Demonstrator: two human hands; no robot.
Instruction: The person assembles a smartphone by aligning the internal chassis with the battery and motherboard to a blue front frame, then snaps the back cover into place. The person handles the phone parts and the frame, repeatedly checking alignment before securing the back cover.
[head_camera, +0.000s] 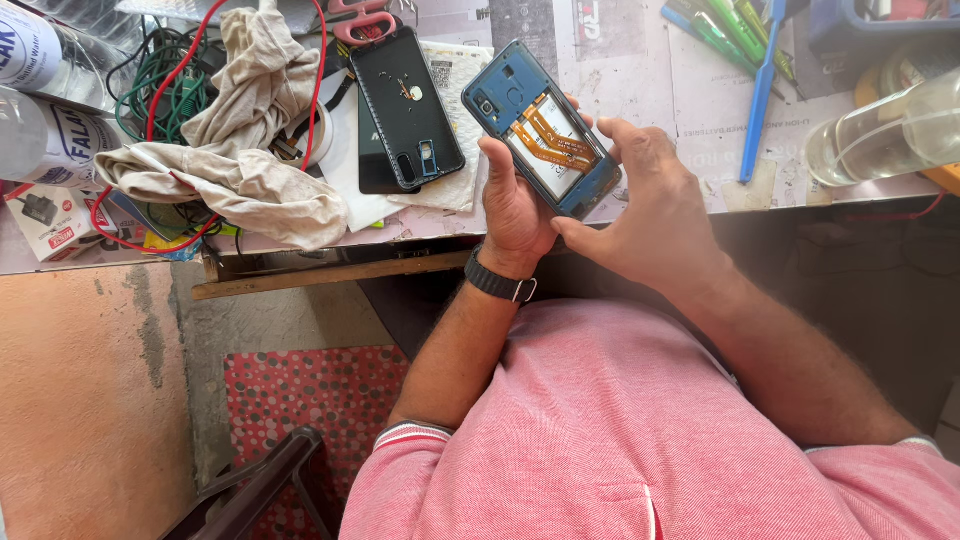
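Opened blue phone (541, 128) cradled in left hand (515, 205), fingers wrapped under it, right hand (645, 205) clamped on its lower end, black back cover (407, 105) just left of the hands, on the table (640, 80)

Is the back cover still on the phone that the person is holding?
No: the phone in both hands shows its orange ribbon cables, and a black back cover lies apart on the table.
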